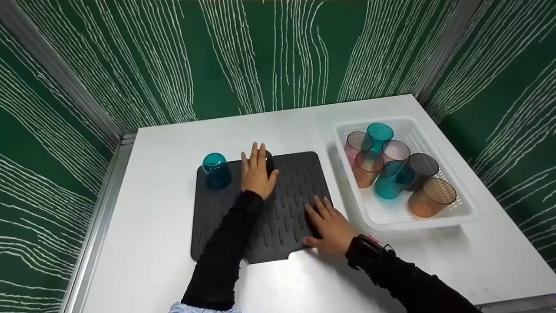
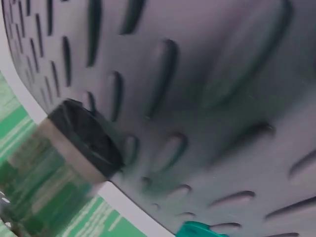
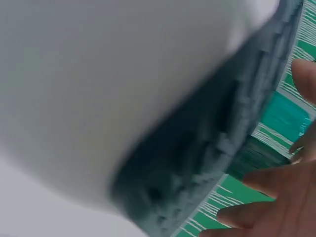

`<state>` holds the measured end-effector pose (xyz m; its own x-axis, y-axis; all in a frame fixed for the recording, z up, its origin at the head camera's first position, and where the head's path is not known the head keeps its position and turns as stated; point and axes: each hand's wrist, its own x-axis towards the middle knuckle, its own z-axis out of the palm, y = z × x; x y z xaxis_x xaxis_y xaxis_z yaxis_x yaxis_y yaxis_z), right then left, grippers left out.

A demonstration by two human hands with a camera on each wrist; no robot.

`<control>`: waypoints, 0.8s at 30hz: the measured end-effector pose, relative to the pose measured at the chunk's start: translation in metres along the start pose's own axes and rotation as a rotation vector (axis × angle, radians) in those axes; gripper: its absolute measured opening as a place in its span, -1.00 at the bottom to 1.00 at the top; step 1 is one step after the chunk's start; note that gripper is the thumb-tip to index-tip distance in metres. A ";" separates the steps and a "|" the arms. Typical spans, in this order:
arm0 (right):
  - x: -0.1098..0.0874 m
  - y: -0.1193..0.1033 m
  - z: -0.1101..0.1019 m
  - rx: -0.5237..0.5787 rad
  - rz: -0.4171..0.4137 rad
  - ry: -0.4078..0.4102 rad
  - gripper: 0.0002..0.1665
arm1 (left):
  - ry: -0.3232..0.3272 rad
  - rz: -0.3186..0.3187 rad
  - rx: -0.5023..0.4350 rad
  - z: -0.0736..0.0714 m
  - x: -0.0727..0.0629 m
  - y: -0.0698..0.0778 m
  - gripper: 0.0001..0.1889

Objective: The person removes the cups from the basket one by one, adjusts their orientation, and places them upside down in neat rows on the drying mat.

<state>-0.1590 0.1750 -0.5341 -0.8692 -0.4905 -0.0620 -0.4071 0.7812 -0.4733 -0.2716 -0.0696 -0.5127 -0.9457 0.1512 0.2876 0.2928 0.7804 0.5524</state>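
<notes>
My left hand (image 1: 257, 177) is over the far part of a black ribbed drying mat (image 1: 299, 182), its fingers extended and pointing away. Just beside those fingers stands a dark grey see-through tumbler (image 1: 269, 161), partly hidden by the hand; in the left wrist view the tumbler (image 2: 54, 173) shows with no fingers around it. A teal tumbler (image 1: 217, 171) stands upside down at the mat's far left corner. Over the mat's near right corner is my right hand (image 1: 332, 228), fingers spread and nothing held. In the right wrist view, its fingers (image 3: 264, 180) appear in front of both tumblers.
On the right of the white table (image 1: 173, 143) stands a white perforated basket (image 1: 415, 226). It holds several tumblers, mouths up: teal, pink, orange and grey, such as the orange tumbler (image 1: 428, 202) in its near corner. Green walls with white lines (image 1: 299, 52) surround the table.
</notes>
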 end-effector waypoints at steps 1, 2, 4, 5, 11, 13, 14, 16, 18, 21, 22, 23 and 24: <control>-0.001 -0.003 -0.004 0.014 -0.015 0.016 0.05 | 0.027 0.020 -0.010 0.001 -0.002 0.003 -0.19; -0.002 -0.005 -0.007 0.023 -0.031 0.036 0.04 | 0.049 0.039 -0.023 0.002 -0.004 0.007 -0.19; -0.004 -0.009 -0.014 0.022 -0.056 0.074 0.00 | 0.072 0.081 -0.049 0.004 -0.008 0.016 -0.19; -0.006 -0.010 -0.017 0.016 -0.068 0.096 -0.02 | 0.071 0.097 -0.066 0.005 -0.010 0.021 -0.18; -0.016 -0.014 -0.042 -0.023 -0.066 0.232 -0.14 | -0.009 0.081 -0.248 0.013 -0.019 0.058 -0.13; -0.020 -0.011 -0.052 -0.032 -0.058 0.280 -0.17 | -0.030 0.051 -0.321 0.020 -0.024 0.070 -0.13; -0.022 -0.010 -0.057 -0.037 -0.050 0.299 -0.18 | -0.043 0.034 -0.354 0.024 -0.028 0.076 -0.13; -0.026 -0.004 -0.067 -0.049 -0.038 0.337 -0.19 | -0.086 -0.011 -0.419 0.034 -0.036 0.086 -0.14; -0.030 0.003 -0.077 -0.050 -0.029 0.373 -0.18 | -0.148 -0.056 -0.474 0.044 -0.046 0.096 -0.14; -0.035 0.016 -0.090 -0.031 -0.015 0.423 -0.16 | -0.264 -0.120 -0.540 0.055 -0.058 0.112 -0.12; -0.037 0.021 -0.094 -0.017 -0.007 0.435 -0.15 | -0.288 -0.127 -0.557 0.059 -0.060 0.117 -0.11; -0.039 0.026 -0.098 -0.007 0.003 0.443 -0.15 | -0.316 -0.140 -0.568 0.061 -0.063 0.122 -0.10; -0.041 0.031 -0.103 0.004 0.018 0.445 -0.14 | -0.334 -0.148 -0.575 0.064 -0.065 0.126 -0.09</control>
<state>-0.1650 0.2590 -0.4561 -0.9125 -0.2622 0.3139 -0.3906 0.7863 -0.4787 -0.1825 0.0583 -0.5116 -0.9474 0.3189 -0.0287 0.0983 0.3750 0.9218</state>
